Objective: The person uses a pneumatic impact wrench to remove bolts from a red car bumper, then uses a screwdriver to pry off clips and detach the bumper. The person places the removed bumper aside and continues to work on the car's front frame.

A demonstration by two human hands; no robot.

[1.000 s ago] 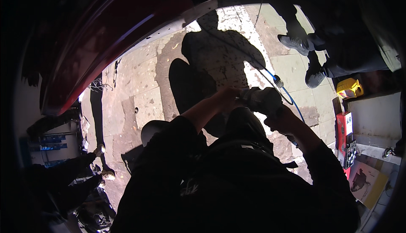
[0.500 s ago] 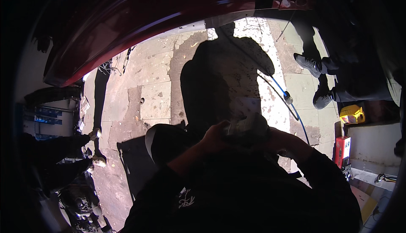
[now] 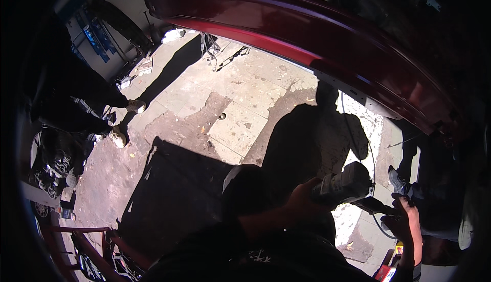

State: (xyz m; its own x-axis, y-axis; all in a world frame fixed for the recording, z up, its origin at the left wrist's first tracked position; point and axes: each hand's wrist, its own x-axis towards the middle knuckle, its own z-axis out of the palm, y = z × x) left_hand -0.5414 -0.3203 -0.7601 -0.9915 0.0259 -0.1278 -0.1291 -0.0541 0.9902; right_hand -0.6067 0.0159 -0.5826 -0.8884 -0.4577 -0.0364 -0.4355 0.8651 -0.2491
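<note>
My left hand (image 3: 302,200) is closed round a bulky, dark handheld tool (image 3: 345,183) in front of my body at lower right. My right hand (image 3: 404,220), partly in sunlight, is closed on a slimmer dark part (image 3: 376,206) at the tool's right end, its fingertips partly in shadow. A thin hose (image 3: 384,229) hangs beside that hand; whether it joins the tool I cannot tell. My shadow lies on the sunlit tiles beyond the tool.
A glossy dark-red car panel (image 3: 286,26) spans the top. A co-worker's legs (image 3: 97,118) stand at left, another person's shoe (image 3: 398,182) at right. A red metal frame (image 3: 82,231) is at lower left, near dark clutter (image 3: 56,164); blue items (image 3: 97,41) are at upper left.
My view has swung leftward, showing more floor and the red frame. The tool now sits lower right in view, and my right hand has moved out to its right end.
</note>
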